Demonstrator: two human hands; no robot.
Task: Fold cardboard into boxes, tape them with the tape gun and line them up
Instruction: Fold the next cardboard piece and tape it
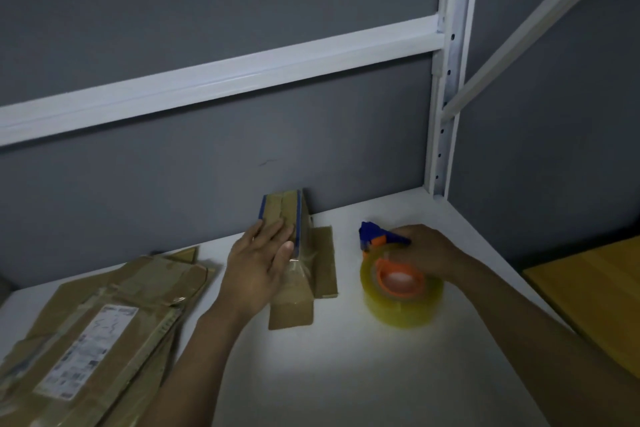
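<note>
There was one small brown cardboard box with blue edges [284, 215], one blue-and-orange tape gun with a clear yellowish roll [398, 281], one pile of flattened brown cardboard sheets [100, 329], and two bare hands.

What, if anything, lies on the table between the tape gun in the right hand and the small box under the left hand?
Nothing visible: only bare white table separates the tape gun from the small box.

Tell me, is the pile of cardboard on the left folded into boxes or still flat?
Flat: the cardboard sheets lie stacked on the table.
</note>
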